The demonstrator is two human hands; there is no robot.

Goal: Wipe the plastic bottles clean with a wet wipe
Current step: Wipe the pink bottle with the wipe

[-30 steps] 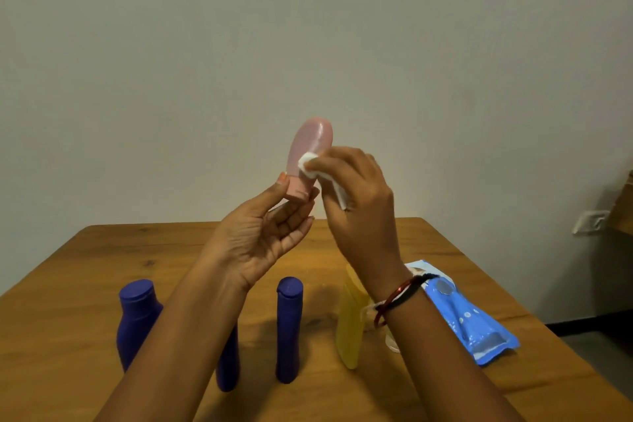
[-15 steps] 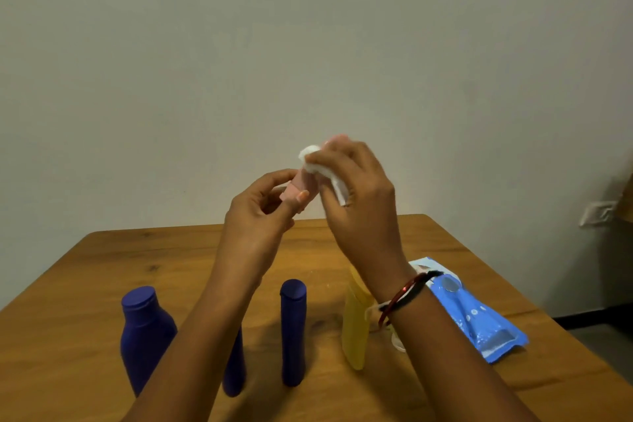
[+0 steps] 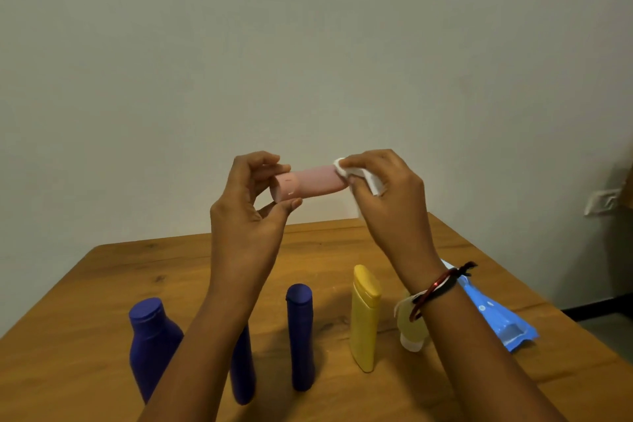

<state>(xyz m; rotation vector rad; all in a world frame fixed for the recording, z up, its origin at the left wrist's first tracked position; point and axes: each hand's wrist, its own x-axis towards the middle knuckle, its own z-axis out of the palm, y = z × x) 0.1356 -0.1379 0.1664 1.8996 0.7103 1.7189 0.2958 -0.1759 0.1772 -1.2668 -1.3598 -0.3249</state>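
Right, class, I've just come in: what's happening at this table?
A person is cleaning bottles. The left hand holds a pink bottle sideways in the air by its cap end, while the right hand presses a white wet wipe against the other end. On the wooden table below stand three dark blue bottles, a yellow bottle and a small pale one, partly hidden behind the right wrist. A blue wipe packet lies at the right.

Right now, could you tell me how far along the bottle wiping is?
In hand: the left hand holds the pink bottle sideways by its cap end while the right hand presses the wet wipe on its other end. Left: three blue bottles, a yellow bottle and a small pale one stand on the table. Whether any is already wiped cannot be told.
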